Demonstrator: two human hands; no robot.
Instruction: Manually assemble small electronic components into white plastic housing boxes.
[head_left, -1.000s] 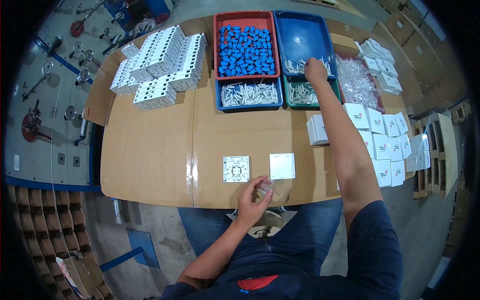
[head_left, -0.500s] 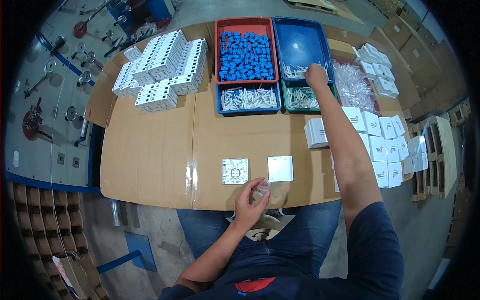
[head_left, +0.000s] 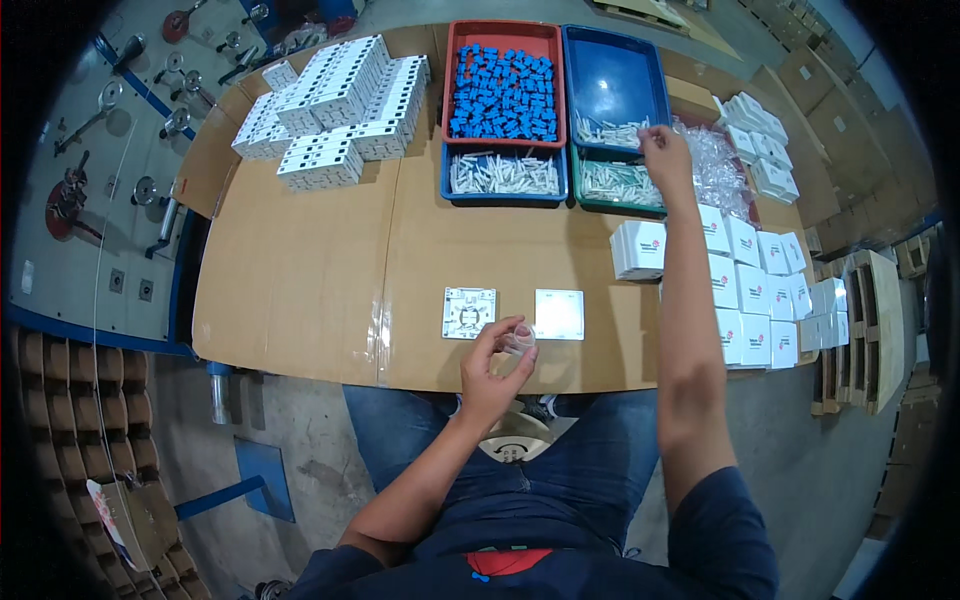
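Note:
My left hand (head_left: 490,375) is closed around a small clear plastic bag (head_left: 521,341) near the front edge of the cardboard-covered table. Just beyond it lie a square white plate with a moulded frame (head_left: 469,313) and, to its right, a plain flat white square plate (head_left: 559,315). My right hand (head_left: 668,162) is at the near right corner of the deep blue tray (head_left: 612,75), its fingers pinched together. Whatever is between those fingertips is too small to make out. Slim white pieces (head_left: 608,133) lie along that tray's near end.
A red tray (head_left: 505,27) holds blue connectors. A smaller blue tray (head_left: 505,202) and a green tray (head_left: 618,208) hold white pieces. Clear bags (head_left: 712,165) lie at right. White boxes (head_left: 753,293) stand nearer. White units (head_left: 335,95) are stacked at far left.
My right hand has moved right, from over the white pieces in the blue tray to its corner. My left hand still holds the bag. The whole view has shifted slightly.

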